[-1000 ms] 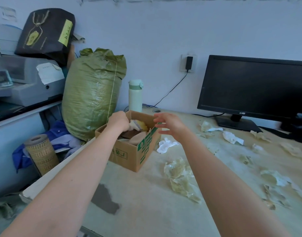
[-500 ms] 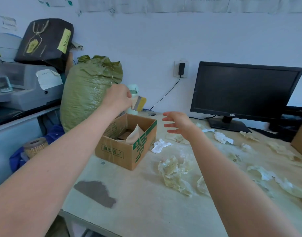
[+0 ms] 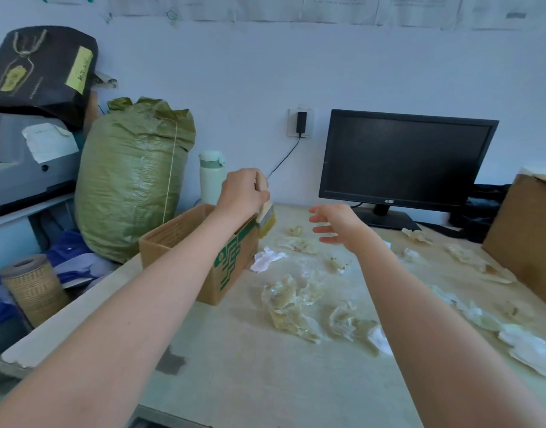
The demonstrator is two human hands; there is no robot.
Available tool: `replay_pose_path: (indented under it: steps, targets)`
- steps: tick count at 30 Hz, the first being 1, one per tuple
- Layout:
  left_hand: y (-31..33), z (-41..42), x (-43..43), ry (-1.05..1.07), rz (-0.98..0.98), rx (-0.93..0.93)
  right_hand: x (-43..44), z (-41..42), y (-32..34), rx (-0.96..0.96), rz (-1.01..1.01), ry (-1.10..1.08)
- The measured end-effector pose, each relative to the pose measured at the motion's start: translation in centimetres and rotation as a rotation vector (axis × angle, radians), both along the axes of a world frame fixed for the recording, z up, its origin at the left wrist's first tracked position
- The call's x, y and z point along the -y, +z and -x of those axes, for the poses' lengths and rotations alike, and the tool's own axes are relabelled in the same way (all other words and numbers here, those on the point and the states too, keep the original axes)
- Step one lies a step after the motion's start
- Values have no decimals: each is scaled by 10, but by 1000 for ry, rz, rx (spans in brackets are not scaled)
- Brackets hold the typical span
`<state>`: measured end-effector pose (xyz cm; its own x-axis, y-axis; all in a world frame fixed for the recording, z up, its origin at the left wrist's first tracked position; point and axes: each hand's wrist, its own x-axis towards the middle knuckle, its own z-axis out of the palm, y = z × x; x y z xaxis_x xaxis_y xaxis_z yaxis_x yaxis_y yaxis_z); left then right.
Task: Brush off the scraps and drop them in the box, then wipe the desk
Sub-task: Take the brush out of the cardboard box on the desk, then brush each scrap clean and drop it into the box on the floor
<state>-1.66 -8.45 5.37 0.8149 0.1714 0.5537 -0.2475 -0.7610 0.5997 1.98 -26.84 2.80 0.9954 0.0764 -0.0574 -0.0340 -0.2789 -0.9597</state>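
"On the desk, head view — item one?"

"Scraps (image 3: 284,301): crumpled pieces, pale yellowish and white, strewn over the desk (image 3: 250,366) from just right of the box out to the right edge. None gathered into a heap."

"Item two?"

"Box (image 3: 231,267): open cardboard carton with green print, standing on the desk's left side. One white scrap (image 3: 265,259) lies just beside its right wall."

"Hands?"

"Left hand (image 3: 242,193): fingers curled round the handle of a brush (image 3: 265,216), held above the box's far right corner. Right hand (image 3: 336,223): fingers (image 3: 318,229) spread and straight, holding nothing, hovering over the far scraps in front of the monitor (image 3: 404,159)."

"Lie of the brush?"

"Long axis near upright, slightly tilted, bristles down and clear of the desk. The scraps lie to its right and towards the person, with the box directly left of them. Judged: the sweep must run right to left, towards the box. Left hand nearer the box, right hand nearer the scraps."

"Progress?"

"Early — brushing not yet begun, wiping not started."
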Motion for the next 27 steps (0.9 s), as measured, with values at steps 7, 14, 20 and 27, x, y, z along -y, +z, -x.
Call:
replay_pose_path:
  steps: [7,14,20,27]
  targets:
    - [-29,-15,14,-93,-260,-96,13,-1,-21,-142,158,36]
    - [-50,-22,24,-169,-367,-176,12,9,-42,-281,517,135]
    - [-36,-12,18,-256,-213,-274,14,16,-50,-270,689,254]
    - [-19,0,11,-250,-41,-257,7,35,-51,-242,758,280]
